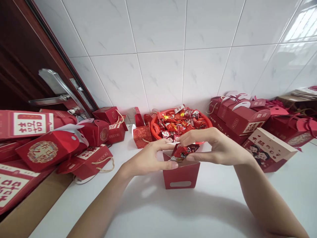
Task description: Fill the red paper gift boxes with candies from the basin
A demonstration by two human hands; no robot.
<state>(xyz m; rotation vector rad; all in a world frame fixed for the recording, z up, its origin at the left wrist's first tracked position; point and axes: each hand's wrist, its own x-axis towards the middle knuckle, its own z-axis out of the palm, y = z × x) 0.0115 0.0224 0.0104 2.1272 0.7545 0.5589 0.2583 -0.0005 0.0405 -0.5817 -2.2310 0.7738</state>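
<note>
An upright red gift box (180, 180) with an open top and a pale oval on its front stands before me on the white table. My left hand (151, 158) is closed at the box's upper left edge, thumb in front and fingers behind. Over the opening, my right hand (215, 147) pinches wrapped candies (182, 151) between thumb and fingers; their exact number is unclear. Just behind the box, and partly hidden by my hands, a red plastic basket (210, 122) is heaped with red-wrapped candies (182, 124).
Red gift boxes (81, 162) with cord handles pile up at left, some on a cardboard box (42, 201). More red boxes (242, 114) are stacked at right, near a cream-and-red printed box (268, 150). Behind are a tiled wall (160, 76) and a door with a metal handle (53, 99).
</note>
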